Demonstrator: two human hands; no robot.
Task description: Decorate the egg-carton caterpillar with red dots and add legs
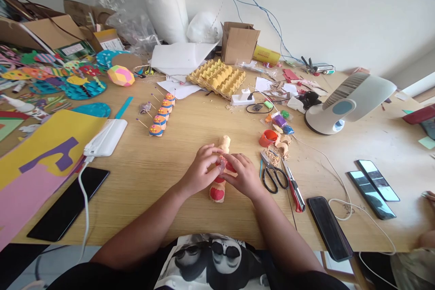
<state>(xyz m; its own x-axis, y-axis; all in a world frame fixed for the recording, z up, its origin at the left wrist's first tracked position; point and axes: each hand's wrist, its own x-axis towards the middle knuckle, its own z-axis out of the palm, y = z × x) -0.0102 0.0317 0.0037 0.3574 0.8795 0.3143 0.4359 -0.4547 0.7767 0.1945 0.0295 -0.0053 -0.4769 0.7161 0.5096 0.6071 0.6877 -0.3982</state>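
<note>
The wooden counter (163,163) carries a cardboard strip (217,194) lying lengthwise away from the person, at the middle near the front edge. The left hand (200,168) and right hand (244,176) meet over its red-painted middle with fingers curled, pinching it from either side. Both ends stick out beyond them. Scissors (273,176) lie just right of the right hand.

Plain white wall (340,4); light wooden table (163,176); soft, even light.
</note>
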